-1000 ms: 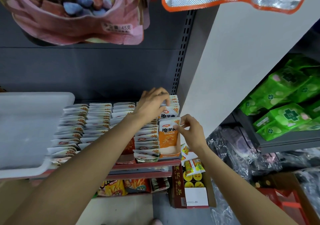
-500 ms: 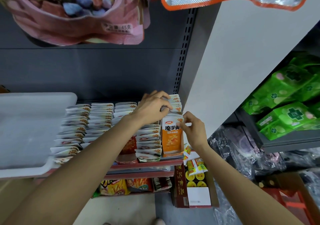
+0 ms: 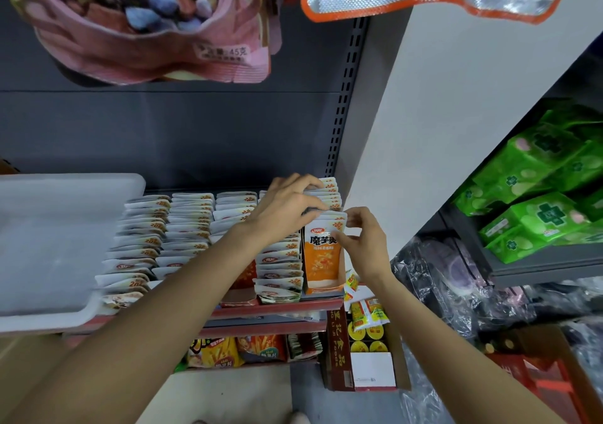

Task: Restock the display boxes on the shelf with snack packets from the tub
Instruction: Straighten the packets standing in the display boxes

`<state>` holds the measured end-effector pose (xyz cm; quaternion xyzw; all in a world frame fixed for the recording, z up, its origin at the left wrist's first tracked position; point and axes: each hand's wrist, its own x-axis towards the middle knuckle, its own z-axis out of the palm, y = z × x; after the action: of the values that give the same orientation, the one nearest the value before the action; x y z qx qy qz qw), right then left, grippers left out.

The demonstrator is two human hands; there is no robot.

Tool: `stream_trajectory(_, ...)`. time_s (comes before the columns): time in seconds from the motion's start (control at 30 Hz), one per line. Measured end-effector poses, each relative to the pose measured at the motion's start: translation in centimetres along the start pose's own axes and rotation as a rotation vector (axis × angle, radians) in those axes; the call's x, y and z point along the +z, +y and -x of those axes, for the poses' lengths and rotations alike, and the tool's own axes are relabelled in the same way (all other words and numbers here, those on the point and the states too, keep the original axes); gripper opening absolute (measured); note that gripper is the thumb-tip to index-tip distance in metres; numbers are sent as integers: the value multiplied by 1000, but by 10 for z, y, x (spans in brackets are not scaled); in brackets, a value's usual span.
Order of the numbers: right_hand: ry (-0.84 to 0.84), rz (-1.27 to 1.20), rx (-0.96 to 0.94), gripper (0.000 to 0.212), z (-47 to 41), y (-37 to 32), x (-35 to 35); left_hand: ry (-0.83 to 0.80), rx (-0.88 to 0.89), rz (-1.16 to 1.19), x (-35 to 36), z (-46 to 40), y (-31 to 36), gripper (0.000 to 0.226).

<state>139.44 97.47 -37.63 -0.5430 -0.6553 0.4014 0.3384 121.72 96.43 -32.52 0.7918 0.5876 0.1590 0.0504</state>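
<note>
Orange packet (image 3: 323,260) pinched by right hand (image 3: 365,247) fingers (image 3: 339,239).

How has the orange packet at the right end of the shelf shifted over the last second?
Yes. The orange packet has swung from leaning left to nearly upright, its top edge now nearer the slotted upright, pinched by the right hand.

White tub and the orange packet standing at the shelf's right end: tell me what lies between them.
Head view: rows of white-topped snack packets fill the stretch from white tub to orange packet, crossed by the left forearm.
</note>
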Motion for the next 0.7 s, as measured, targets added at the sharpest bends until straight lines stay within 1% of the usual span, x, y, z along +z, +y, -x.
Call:
stream_trajectory(0.07,-50,6,9,38,-1,-1,1,9,32,-70,-2,2,2,25)
stream_trajectory(0.13,-162,58,21,47,0,-3,3,-42,38,-145,-2,5,5,32)
stream_trajectory(0.23,-284,172,97,46,3,-1,11,-114,-13,-205,3,12,7,41)
stream_trajectory(0.33,-295,233,121,42,5,1,16,-139,-87,-182,6,19,11,45)
stream_trajectory(0.47,-278,261,108,39,3,1,15,-129,-105,-150,7,26,19,50)
stream_trajectory(0.6,-289,226,89,55,1,-3,12,-97,-123,-88,7,27,22,53)
stream_trajectory(0.7,-304,145,51,56,0,-10,11,-137,-179,-96,10,25,21,54)
